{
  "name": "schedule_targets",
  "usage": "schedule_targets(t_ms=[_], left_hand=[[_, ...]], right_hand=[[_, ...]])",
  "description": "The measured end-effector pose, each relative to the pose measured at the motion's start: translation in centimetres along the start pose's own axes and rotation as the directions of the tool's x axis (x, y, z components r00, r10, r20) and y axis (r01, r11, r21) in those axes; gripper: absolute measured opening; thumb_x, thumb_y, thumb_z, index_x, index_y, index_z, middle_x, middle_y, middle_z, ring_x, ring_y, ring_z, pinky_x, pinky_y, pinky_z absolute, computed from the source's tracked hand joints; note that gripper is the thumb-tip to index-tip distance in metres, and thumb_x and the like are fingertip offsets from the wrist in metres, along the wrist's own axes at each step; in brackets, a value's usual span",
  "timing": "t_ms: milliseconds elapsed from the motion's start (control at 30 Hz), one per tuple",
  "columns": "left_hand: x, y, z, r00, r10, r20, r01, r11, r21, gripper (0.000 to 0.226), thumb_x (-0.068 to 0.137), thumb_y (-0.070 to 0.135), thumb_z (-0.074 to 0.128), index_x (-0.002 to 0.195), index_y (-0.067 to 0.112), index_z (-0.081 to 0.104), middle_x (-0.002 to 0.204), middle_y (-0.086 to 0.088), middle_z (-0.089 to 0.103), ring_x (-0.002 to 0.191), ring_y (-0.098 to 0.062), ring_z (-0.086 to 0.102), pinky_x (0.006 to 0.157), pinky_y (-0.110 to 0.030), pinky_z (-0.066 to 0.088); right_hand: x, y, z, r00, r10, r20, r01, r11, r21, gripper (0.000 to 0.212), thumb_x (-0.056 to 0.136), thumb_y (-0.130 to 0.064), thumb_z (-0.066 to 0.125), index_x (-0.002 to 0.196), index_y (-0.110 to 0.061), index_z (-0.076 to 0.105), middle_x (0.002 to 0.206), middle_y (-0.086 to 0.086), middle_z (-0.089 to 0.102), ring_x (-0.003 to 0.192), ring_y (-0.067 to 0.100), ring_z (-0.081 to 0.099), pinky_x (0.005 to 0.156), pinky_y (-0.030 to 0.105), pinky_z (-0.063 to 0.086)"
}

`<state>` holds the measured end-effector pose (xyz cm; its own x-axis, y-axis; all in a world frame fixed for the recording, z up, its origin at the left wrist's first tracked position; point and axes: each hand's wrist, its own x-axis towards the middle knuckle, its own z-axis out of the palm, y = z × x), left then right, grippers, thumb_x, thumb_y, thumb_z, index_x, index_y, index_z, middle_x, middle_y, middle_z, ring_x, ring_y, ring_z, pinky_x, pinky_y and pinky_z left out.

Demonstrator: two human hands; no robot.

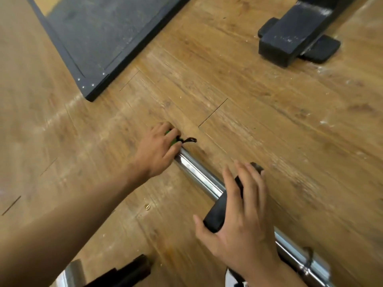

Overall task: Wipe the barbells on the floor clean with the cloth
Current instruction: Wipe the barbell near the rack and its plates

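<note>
A chrome barbell [199, 175] lies diagonally on the wooden floor, running from the middle to the lower right. It has a black foam grip [219, 214] at its middle. My left hand [159, 152] grips a green cloth [173, 139] bunched over the bar's far end; a black loop pokes out beside the fingers. My right hand [242, 216] rests on the black grip with fingers spread and straight. A second chrome bar [72, 274] with a black grip shows at the bottom left edge.
A dark rubber mat platform [99, 38] lies at the upper left on the wooden floor [269, 125]. A black machine foot [290, 38] with rubber pads stands at the upper right. White dust streaks mark the floor near it.
</note>
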<state>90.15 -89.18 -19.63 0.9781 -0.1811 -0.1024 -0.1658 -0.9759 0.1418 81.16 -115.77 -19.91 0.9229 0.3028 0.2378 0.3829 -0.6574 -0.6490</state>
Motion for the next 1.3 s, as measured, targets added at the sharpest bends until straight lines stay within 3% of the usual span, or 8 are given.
schedule_targets(t_ms=[300,400,533,733,867,1033,1133,1300], left_hand=[[1.8,9.6,4.3,0.884,0.448,-0.130,-0.462,0.879,-0.115,0.059,0.110,0.043,0.025,0.121,0.001,0.066,0.115,-0.019,0.059,0.103,-0.034,0.055,0.097,-0.047,0.044],[5.8,5.0,3.1,0.928,0.316,-0.195,-0.326,0.945,-0.018,0.066,0.110,0.050,0.021,0.115,0.002,0.066,0.109,-0.017,0.060,0.098,-0.035,0.056,0.091,-0.048,0.044],[7.6,4.2,3.9,0.927,0.011,-0.375,-0.056,0.992,-0.109,0.055,0.110,0.042,0.029,0.119,0.003,0.066,0.117,-0.016,0.060,0.110,-0.038,0.056,0.106,-0.053,0.038],[7.8,9.9,8.5,0.824,0.343,-0.450,-0.413,0.909,-0.064,0.048,0.113,0.045,0.028,0.142,0.010,0.044,0.148,-0.019,0.039,0.144,-0.038,0.039,0.127,-0.054,0.021],[13.2,9.0,8.3,0.755,0.469,-0.458,-0.490,0.868,0.082,0.048,0.112,0.044,0.031,0.138,0.009,0.050,0.141,-0.023,0.053,0.135,-0.038,0.051,0.124,-0.053,0.028],[21.3,6.3,4.1,0.863,0.163,-0.478,-0.221,0.973,-0.069,0.040,0.104,0.039,0.042,0.113,0.005,0.062,0.113,-0.015,0.060,0.107,-0.032,0.052,0.102,-0.047,0.041],[26.3,5.9,1.8,0.931,-0.001,-0.364,-0.056,0.988,-0.145,0.042,0.100,0.043,0.036,0.099,0.008,0.060,0.094,-0.009,0.055,0.091,-0.029,0.052,0.082,-0.039,0.037],[25.5,9.5,2.8,0.874,0.135,-0.467,-0.209,0.972,-0.110,0.025,0.104,0.024,0.043,0.093,0.008,0.058,0.096,-0.004,0.050,0.095,-0.022,0.044,0.100,-0.044,0.039]], right_hand=[[6.0,3.7,-4.6,0.962,0.268,-0.059,-0.268,0.963,0.001,0.077,0.089,-0.058,0.057,0.150,-0.011,0.048,0.154,0.017,0.044,0.146,0.033,0.035,0.122,0.062,0.024],[6.2,2.5,-4.6,0.988,0.093,-0.127,-0.101,0.993,-0.056,0.055,0.095,-0.035,0.063,0.143,-0.009,0.056,0.148,0.017,0.050,0.142,0.034,0.042,0.119,0.061,0.030],[6.8,4.3,-4.4,0.997,-0.061,0.048,0.068,0.985,-0.159,0.054,0.092,-0.044,0.062,0.135,-0.012,0.066,0.143,0.011,0.060,0.138,0.028,0.050,0.128,0.053,0.015],[11.5,7.2,-6.9,0.982,0.175,-0.069,-0.186,0.961,-0.206,0.056,0.097,-0.035,0.051,0.147,-0.008,0.052,0.143,0.013,0.058,0.143,0.033,0.044,0.130,0.047,0.005],[12.8,6.8,-6.7,0.990,0.138,-0.018,-0.137,0.945,-0.298,0.060,0.092,-0.036,0.060,0.149,-0.016,0.053,0.143,0.011,0.058,0.142,0.034,0.042,0.129,0.054,0.010],[18.1,11.4,-9.9,0.915,0.400,0.052,-0.390,0.911,-0.137,0.071,0.076,-0.037,0.050,0.146,-0.024,0.057,0.137,-0.001,0.061,0.127,0.029,0.051,0.107,0.042,0.043],[20.0,13.9,-11.4,0.879,0.471,0.077,-0.473,0.881,0.017,0.053,0.090,-0.029,0.058,0.143,-0.030,0.061,0.121,-0.009,0.064,0.104,0.014,0.056,0.086,0.028,0.042],[21.1,16.1,-11.9,0.865,0.492,0.096,-0.501,0.856,0.129,0.043,0.094,-0.024,0.062,0.136,-0.032,0.067,0.130,-0.011,0.066,0.115,0.013,0.059,0.090,0.029,0.043]])
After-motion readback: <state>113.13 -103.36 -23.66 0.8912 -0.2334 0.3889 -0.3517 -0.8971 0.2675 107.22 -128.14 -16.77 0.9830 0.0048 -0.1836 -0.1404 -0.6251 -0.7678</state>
